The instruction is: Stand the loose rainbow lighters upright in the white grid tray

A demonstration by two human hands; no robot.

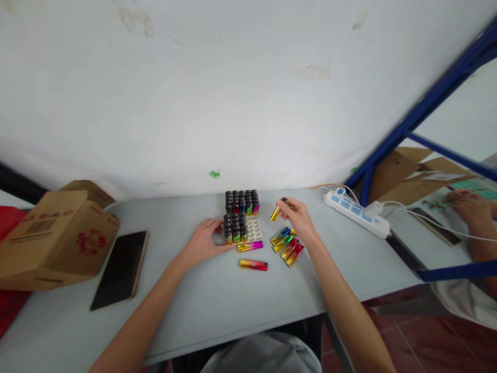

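Note:
My right hand [295, 213] pinches a gold lighter [275, 213] by its dark top end, tilted above the table. With thumb and fingers around its left side, my left hand [205, 239] steadies a white tray [255, 230] that has round slots. Upright black-topped lighters [235, 228] fill the tray's left part; slots on its right show bare. Directly behind stands another block of upright lighters [242, 201]. A pink-and-yellow lighter [250, 246] lies along the tray's front edge, and a red-and-yellow lighter [253, 264] lies nearer me. Below my right hand, several colourful lighters [287, 245] lie in a loose pile.
On the left are a cardboard box [58, 238] and a dark tablet [121, 269]. A white power strip [356, 212] with cables lies at the right, beside a blue metal frame [388, 135]. Beyond the frame, another person's hands [464, 204] work near an open carton [411, 173].

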